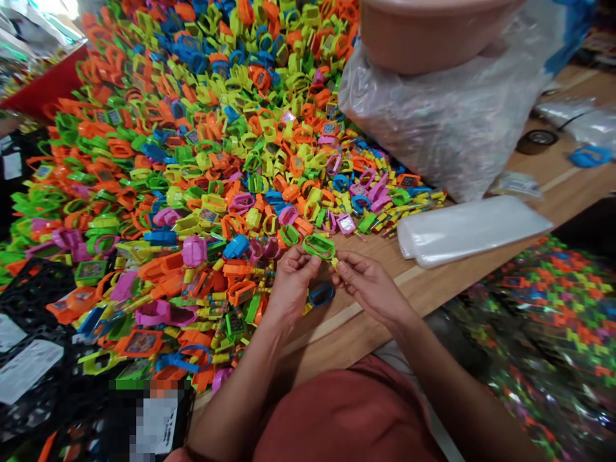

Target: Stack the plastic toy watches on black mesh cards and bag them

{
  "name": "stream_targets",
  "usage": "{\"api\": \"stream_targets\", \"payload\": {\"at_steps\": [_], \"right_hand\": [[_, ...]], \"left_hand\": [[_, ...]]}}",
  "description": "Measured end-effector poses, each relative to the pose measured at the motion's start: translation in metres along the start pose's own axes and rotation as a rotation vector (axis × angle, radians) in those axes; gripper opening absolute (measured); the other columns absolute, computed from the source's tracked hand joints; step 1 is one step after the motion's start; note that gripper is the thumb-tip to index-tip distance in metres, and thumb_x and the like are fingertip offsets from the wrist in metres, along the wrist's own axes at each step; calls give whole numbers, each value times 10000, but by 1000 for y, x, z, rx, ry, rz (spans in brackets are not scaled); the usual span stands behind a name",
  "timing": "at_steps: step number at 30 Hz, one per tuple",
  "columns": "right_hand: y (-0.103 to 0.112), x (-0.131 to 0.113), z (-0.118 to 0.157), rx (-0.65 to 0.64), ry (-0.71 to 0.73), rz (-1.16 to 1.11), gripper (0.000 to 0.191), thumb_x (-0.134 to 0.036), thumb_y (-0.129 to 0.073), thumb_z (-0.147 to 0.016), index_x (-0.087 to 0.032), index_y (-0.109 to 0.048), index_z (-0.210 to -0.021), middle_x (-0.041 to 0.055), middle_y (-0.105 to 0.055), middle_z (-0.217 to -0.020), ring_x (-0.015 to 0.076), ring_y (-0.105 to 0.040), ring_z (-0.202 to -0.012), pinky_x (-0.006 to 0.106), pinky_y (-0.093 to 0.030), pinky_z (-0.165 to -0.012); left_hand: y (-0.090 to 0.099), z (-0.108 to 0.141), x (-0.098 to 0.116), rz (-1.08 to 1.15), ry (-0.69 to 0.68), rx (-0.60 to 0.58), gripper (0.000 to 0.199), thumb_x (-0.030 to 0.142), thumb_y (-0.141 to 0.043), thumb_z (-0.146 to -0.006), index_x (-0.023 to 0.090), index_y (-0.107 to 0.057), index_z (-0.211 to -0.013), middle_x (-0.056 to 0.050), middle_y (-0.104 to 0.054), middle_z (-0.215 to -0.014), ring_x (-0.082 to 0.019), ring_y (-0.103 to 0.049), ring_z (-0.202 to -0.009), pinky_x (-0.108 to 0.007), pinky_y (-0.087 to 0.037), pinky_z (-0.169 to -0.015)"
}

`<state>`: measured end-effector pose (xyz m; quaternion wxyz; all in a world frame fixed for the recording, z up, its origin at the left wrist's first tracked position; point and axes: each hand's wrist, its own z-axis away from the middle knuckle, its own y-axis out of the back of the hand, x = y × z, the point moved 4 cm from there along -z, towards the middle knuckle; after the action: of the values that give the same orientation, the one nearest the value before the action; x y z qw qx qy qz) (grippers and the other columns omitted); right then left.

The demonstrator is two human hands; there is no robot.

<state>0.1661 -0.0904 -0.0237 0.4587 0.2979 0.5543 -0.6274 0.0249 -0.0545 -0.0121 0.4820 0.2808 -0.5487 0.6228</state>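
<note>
Black mesh-like plastic (43, 398): far to the left of the fingers, white labels on it.
Multicoloured heap of glossy plastic watch-shaped pieces (192, 260): left of the fingers and beyond them, its near edge close to the left fingertips, probably so pieces lie within reach.
Left hand (291, 289): thumb and forefinger pinch the green loop near its left end, seemingly to steady it; the other fingers are partly hidden, their state I cannot tell.
Bright green, hollow plastic loop (315, 239): at the fingertips, raised over the table; long axis roughly left to right, dipping slightly rightward, its opening turned up towards the wearer.
Dark blue plastic loop (322, 304): on the wooden table (351, 333), just nearer the wearer than the fingers.
Small yellow piece (334, 262): at the green loop's right end; whether joined to it, I cannot tell.
Right hand (370, 282): thumb and forefinger pressed on the yellow piece, remaining fingers curled beneath, likely keeping the loop's top unobstructed.
Clear plastic bag (447, 122): beyond the fingers to the right, a pink basin (428, 38) above it.
Translucent flat plastic sleeves (476, 231): right of the fingers, lying flat, perhaps for easy reach.
</note>
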Motion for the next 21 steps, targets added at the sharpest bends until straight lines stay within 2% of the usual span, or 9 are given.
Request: {"api": "stream_targets", "payload": {"at_steps": [5, 12, 17, 21], "right_hand": [[-6, -2, 1, -13, -4, -95, 422, -523, -878, -761, -224, -737, -1024, -9, -630, -801, 119, -552, -696, 250, -440, -633], [-12, 0, 1, 43, 1, -223, 408, -513, -907, -735, -215, -714, -936, -4, -641, -810, 115, -555, -693, 237, -450, -625], [-8, -1, 0, 3, 26, -130, 424, -495, -912, -735, -219, -721, -995, -23, -620, -771, 107, -544, -684, 222, -423, -610], [-3, -3, -1, -29, 75, -45, 389, -465, -873, -789, -221, -726, -1054, -8, -649, -861, 106, -534, -697, 236, -439, -644]], "left_hand": [[-3, 5, 2, 39, -101, -11, 354, 352, -949, -662, 193, -697, -853, 11, -733, -848, -113, -638, -784, -227, -495, -782], [-4, 8, -2, 65, -163, 19, 347, 367, -932, -698, 198, -687, -876, 11, -735, -858, -116, -652, -797, -228, -511, -799], [-3, 9, -2, -28, -248, 14, 255, 329, -886, -772, 192, -706, -888, -11, -749, -895, -130, -671, -837, -223, -520, -803], [-3, 14, 4, -141, -314, 5, 193, 317, -844, -825, 188, -715, -888, -26, -747, -902, -154, -681, -868, -246, -528, -826]]}}
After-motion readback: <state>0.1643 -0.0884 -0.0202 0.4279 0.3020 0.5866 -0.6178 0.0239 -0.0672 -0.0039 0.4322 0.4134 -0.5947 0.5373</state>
